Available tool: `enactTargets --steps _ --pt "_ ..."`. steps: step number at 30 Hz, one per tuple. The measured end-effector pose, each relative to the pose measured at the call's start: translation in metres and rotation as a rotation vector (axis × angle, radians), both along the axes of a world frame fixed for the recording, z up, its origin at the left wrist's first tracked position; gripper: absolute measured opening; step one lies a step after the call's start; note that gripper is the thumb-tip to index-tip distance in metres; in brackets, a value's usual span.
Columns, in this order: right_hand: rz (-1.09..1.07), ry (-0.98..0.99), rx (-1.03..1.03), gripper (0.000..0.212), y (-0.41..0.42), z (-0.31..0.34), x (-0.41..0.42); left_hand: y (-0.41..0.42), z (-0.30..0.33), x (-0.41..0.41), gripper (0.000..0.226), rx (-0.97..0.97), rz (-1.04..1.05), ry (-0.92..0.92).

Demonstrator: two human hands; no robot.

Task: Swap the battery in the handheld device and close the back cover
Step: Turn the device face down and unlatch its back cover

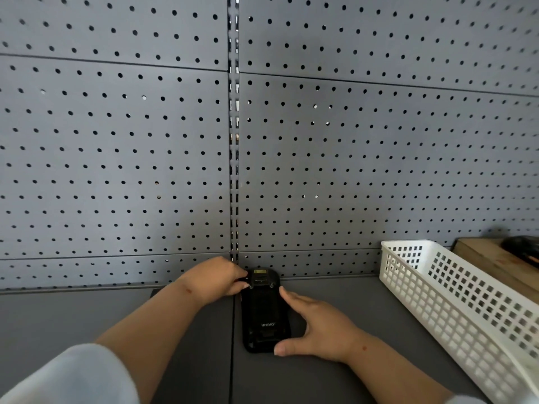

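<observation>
A black handheld device [264, 312] lies face down on the grey shelf, its back up, with a small yellow label at its far end and white lettering near its near end. My left hand [215, 279] rests at the device's far left corner, fingertips touching its top edge. My right hand [318, 328] lies against the device's right side, fingers spread, thumb at the near corner and index finger along the right edge. The back cover looks in place. No loose battery is in sight.
A grey pegboard wall [145, 156] rises right behind the device. A white perforated plastic basket [455, 301] stands at the right. Behind it sits a wooden box [484, 258] with a dark object [522, 246] on it. A seam runs down the grey shelf [87, 316].
</observation>
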State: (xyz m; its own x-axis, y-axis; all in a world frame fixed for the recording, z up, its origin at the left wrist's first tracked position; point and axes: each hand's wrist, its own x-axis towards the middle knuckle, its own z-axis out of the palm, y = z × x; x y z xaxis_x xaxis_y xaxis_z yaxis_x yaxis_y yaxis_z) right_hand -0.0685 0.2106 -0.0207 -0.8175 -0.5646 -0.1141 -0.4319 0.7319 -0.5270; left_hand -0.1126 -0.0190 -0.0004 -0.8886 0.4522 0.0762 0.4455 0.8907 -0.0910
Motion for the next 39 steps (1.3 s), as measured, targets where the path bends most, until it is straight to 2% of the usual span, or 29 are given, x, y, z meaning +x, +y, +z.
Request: enactTargets --steps 5,15,19,26,39 --pt "-0.004 -0.009 -0.015 0.128 0.000 0.000 0.001 -0.004 0.006 -0.004 0.033 0.052 -0.065 -0.052" --pt "-0.007 -0.006 -0.004 0.126 0.000 0.001 0.003 0.000 0.009 -0.011 0.034 -0.158 -0.074 -0.056" --pt "-0.011 0.004 -0.004 0.116 -0.001 0.002 0.003 0.002 0.010 -0.014 0.034 -0.187 -0.085 -0.029" --pt "-0.002 0.016 0.009 0.131 0.000 -0.001 0.000 -0.001 0.013 -0.013 0.037 -0.222 -0.112 -0.061" --pt "-0.005 0.012 -0.009 0.131 0.000 -0.001 0.000 0.000 0.011 -0.015 0.036 -0.260 -0.113 -0.037"
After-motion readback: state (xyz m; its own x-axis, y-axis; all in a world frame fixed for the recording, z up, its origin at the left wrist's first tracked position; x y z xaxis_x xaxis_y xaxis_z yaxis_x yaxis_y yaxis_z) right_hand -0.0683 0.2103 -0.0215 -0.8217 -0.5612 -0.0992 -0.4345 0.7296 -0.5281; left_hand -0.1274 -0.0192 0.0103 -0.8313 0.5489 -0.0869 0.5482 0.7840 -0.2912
